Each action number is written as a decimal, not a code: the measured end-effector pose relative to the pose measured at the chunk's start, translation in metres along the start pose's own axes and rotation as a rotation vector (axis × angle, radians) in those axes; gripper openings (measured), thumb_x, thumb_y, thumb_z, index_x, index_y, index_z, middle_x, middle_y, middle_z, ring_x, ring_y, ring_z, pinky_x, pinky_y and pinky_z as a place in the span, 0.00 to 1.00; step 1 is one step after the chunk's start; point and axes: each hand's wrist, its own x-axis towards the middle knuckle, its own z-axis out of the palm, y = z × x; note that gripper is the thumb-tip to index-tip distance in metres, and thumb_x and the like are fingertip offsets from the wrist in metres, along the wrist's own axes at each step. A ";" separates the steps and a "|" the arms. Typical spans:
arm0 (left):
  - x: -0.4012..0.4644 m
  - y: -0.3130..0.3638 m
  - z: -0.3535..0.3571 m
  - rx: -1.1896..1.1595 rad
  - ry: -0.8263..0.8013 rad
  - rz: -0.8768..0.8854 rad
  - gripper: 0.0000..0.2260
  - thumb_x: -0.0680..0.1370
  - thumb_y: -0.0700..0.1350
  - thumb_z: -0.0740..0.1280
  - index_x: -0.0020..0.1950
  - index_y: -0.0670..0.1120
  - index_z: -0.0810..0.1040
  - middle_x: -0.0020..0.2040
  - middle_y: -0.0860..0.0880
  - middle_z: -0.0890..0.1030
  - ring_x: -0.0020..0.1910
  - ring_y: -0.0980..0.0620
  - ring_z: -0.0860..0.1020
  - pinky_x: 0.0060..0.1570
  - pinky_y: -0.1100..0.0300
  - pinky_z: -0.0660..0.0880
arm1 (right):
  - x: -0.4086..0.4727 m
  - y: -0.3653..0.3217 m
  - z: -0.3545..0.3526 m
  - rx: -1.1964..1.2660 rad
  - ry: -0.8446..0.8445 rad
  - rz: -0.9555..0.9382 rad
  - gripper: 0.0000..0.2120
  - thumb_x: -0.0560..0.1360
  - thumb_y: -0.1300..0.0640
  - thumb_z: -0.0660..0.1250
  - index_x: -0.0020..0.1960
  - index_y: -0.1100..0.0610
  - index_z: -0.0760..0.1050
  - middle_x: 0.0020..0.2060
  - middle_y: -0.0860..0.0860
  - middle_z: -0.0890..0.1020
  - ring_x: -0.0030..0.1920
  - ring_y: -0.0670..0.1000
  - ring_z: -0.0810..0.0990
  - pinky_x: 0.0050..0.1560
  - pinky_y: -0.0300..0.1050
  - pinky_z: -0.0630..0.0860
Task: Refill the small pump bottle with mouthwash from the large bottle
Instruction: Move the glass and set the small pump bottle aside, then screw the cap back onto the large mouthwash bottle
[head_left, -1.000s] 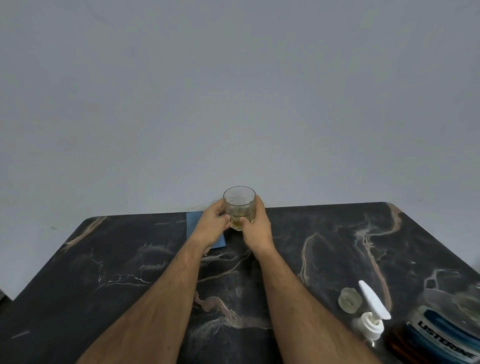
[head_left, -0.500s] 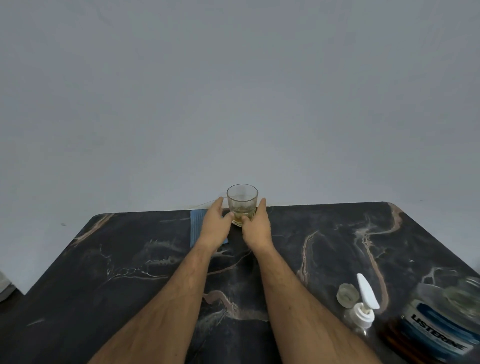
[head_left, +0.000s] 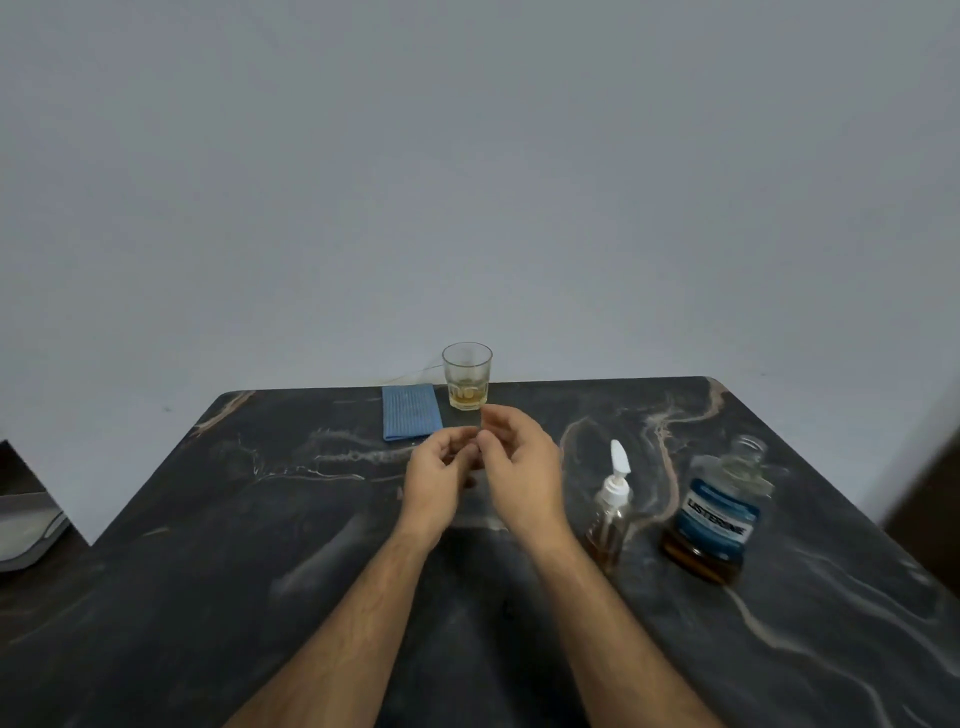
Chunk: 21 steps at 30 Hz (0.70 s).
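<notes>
Head view: left hand (head_left: 439, 475) and right hand (head_left: 519, 467) hover together above the dark marbled desk (head_left: 208, 597), fingers loosely curled, grasping nothing. Beyond stand a glass (head_left: 466, 383) and blue cloth (head_left: 410, 419); small pump bottle (head_left: 610, 512) and large bottle (head_left: 714, 514) stand right.

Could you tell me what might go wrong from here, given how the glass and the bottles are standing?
The glass with amber liquid stands near the far table edge; a nudge could tip it off. The large bottle seems uncapped, so a knock could spill it. The small pump bottle stands close beside the right forearm and could be toppled.
</notes>
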 end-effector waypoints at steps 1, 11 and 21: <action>-0.011 0.000 0.003 0.000 -0.031 -0.005 0.08 0.79 0.41 0.67 0.56 0.49 0.82 0.50 0.48 0.86 0.50 0.49 0.84 0.51 0.48 0.82 | -0.012 -0.004 -0.011 -0.003 0.011 -0.012 0.15 0.78 0.62 0.66 0.63 0.52 0.78 0.57 0.46 0.81 0.55 0.41 0.80 0.57 0.44 0.81; -0.090 -0.001 0.050 0.101 -0.155 -0.019 0.13 0.77 0.39 0.71 0.60 0.50 0.80 0.54 0.51 0.84 0.52 0.55 0.83 0.44 0.64 0.77 | -0.093 0.006 -0.098 -0.039 0.402 -0.210 0.07 0.76 0.63 0.68 0.49 0.52 0.80 0.43 0.47 0.82 0.44 0.47 0.82 0.44 0.49 0.81; -0.096 0.009 0.080 0.222 -0.220 -0.014 0.26 0.77 0.41 0.70 0.74 0.49 0.69 0.69 0.50 0.75 0.53 0.60 0.79 0.57 0.54 0.79 | -0.073 0.054 -0.119 -0.174 0.111 0.208 0.24 0.77 0.69 0.62 0.72 0.56 0.69 0.65 0.53 0.78 0.66 0.51 0.76 0.67 0.48 0.73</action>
